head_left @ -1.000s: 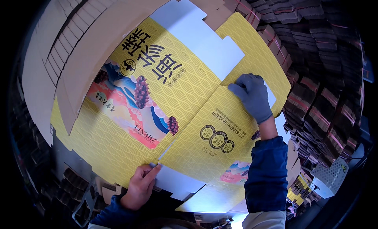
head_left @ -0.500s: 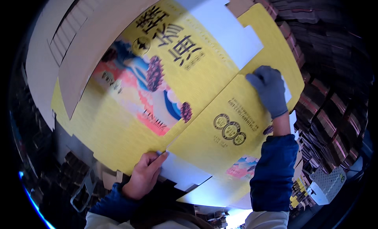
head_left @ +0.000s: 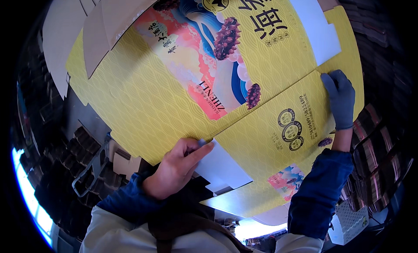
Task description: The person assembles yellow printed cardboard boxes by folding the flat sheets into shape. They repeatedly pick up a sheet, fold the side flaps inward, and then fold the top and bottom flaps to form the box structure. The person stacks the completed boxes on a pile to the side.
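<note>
A large flat yellow cardboard box blank [head_left: 143, 109], printed with a colourful picture and dark lettering, spreads in front of me. A long crease runs across it from lower left to upper right. My left hand [head_left: 178, 166], bare, pinches the blank at the near end of this crease, beside a white flap [head_left: 226, 166]. Something small and grey shows at its fingertips; I cannot make out what it is. In a grey glove, my right hand [head_left: 342, 98] is closed at the far right end of the crease, its fingertips partly hidden. Both forearms have dark blue sleeves.
Plain cardboard sheets [head_left: 65, 44] overlap the upper left of the blank. Stacks of folded cardboard [head_left: 374, 139] stand along the right side. A white perforated basket [head_left: 348, 224] is at lower right. Lower left, a grey metal frame [head_left: 89, 179] stands near more stacked cardboard.
In the view, both hands and the box blank have shifted rightward, and the printing has moved up and to the right. Each hand keeps its place at its end of the crease.
</note>
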Demonstrator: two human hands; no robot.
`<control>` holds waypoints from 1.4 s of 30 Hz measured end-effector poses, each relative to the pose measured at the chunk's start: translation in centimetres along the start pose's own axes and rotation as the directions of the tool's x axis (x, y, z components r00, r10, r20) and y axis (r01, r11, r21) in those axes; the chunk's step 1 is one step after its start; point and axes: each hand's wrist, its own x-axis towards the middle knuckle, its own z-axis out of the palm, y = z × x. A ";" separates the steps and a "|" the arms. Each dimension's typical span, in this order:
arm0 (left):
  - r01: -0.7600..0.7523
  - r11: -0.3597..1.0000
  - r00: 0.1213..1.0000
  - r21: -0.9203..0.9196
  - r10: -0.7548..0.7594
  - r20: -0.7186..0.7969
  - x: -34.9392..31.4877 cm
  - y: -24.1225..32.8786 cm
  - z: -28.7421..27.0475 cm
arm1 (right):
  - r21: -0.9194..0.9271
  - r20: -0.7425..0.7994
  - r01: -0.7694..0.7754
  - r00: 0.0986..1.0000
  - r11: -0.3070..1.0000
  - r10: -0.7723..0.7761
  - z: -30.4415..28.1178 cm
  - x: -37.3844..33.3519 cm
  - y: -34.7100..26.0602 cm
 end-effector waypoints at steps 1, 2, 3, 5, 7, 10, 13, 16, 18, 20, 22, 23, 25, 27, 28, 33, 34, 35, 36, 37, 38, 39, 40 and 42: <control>0.008 1.000 1.000 -0.007 -0.008 -0.008 0.0 0.0 0.1 | 0.001 -0.003 0.000 1.000 1.000 0.000 0.1 0.0 0.0; 0.014 1.000 1.000 -0.015 -0.015 -0.016 0.0 0.1 0.1 | 0.004 -0.005 0.006 1.000 1.000 -0.006 0.1 0.0 0.1; 0.026 0.999 0.999 -0.019 -0.026 -0.018 0.0 0.2 0.2 | 0.005 -0.007 0.012 1.000 1.000 -0.012 0.1 0.0 0.3; 0.048 0.998 0.999 -0.028 -0.049 -0.023 -0.1 0.3 0.2 | 0.007 0.000 0.002 1.000 1.000 -0.002 0.1 -0.1 0.3; 0.051 0.998 0.998 -0.022 -0.052 -0.019 -0.1 0.3 0.2 | 0.007 0.018 -0.030 0.999 1.000 0.029 0.0 -0.1 0.2; 0.085 0.996 0.996 -0.028 -0.085 -0.022 0.0 0.5 0.1 | 0.013 0.022 -0.026 0.999 1.000 0.026 0.0 -0.1 0.2; 0.124 0.990 0.991 -0.063 -0.127 -0.044 0.3 1.2 -0.1 | 0.007 0.004 -0.014 1.000 1.000 0.014 0.2 -0.1 0.3; 0.148 0.987 0.987 -0.066 -0.152 -0.046 0.6 1.5 -0.1 | -0.002 0.000 -0.003 1.000 1.000 0.003 0.3 -0.1 0.6; 0.158 0.986 0.986 -0.054 -0.161 -0.043 0.8 1.6 -0.2 | -0.007 0.003 -0.006 1.000 1.000 0.006 0.2 -0.1 0.6; 0.166 0.985 0.985 -0.043 -0.168 -0.041 1.0 1.7 -0.3 | -0.005 0.012 -0.019 1.000 1.000 0.019 0.1 -0.1 0.5; 0.174 0.981 0.983 -0.091 -0.178 -0.038 1.0 1.3 -0.4 | 0.001 0.027 -0.042 0.999 0.999 0.042 -0.1 -0.1 0.2; 0.178 0.977 0.982 -0.114 -0.183 -0.035 1.1 1.1 -0.4 | 0.002 0.020 -0.027 0.999 1.000 0.027 -0.1 -0.1 0.2; 0.160 0.976 0.985 -0.150 -0.167 -0.033 1.1 0.8 -0.5 | 0.002 0.005 0.002 1.000 1.000 -0.002 -0.1 -0.1 0.2; 0.154 0.974 0.987 -0.168 -0.159 -0.017 1.1 0.6 -0.7 | 0.004 0.007 0.003 1.000 1.000 -0.003 -0.1 -0.1 0.4; 0.157 0.973 0.987 -0.167 -0.159 -0.002 1.1 0.5 -0.7 | 0.004 0.007 0.003 1.000 1.000 -0.003 -0.2 -0.1 0.5; 0.170 0.974 0.985 -0.148 -0.172 -0.004 0.9 0.5 -0.4 | -0.004 0.022 -0.021 1.000 1.000 0.021 -0.3 -0.1 0.4; 0.170 0.975 0.985 -0.141 -0.173 -0.005 1.0 0.5 -0.5 | -0.007 0.021 -0.022 1.000 1.000 0.022 -0.3 -0.1 0.4; 0.171 0.976 0.985 -0.135 -0.174 -0.007 1.0 0.6 -0.5 | -0.004 0.018 -0.017 1.000 1.000 0.017 -0.3 -0.1 0.4; 0.172 0.976 0.984 -0.132 -0.176 -0.021 1.0 0.6 -0.4 | 0.001 0.015 -0.010 1.000 1.000 0.010 -0.3 -0.1 0.4; 0.172 0.977 0.983 -0.130 -0.178 -0.034 1.0 0.6 -0.3 | 0.004 0.012 -0.004 1.000 1.000 0.004 -0.2 -0.1 0.3; 0.172 0.977 0.983 -0.127 -0.179 -0.048 1.0 0.7 -0.2 | 0.005 0.008 -0.001 1.000 1.000 0.001 -0.1 -0.1 0.2; 0.171 0.978 0.983 -0.121 -0.179 -0.051 1.0 0.7 -0.1 | 0.005 0.001 0.000 1.000 1.000 0.000 -0.1 -0.1 0.2; 0.170 0.979 0.983 -0.116 -0.177 -0.055 1.0 0.7 -0.1 | 0.004 -0.006 0.002 1.000 1.000 -0.002 -0.1 -0.1 0.1; 0.176 0.981 0.982 -0.084 -0.180 -0.053 1.3 0.9 0.0 | -0.007 0.019 -0.037 0.999 0.999 0.037 -0.5 -0.1 0.1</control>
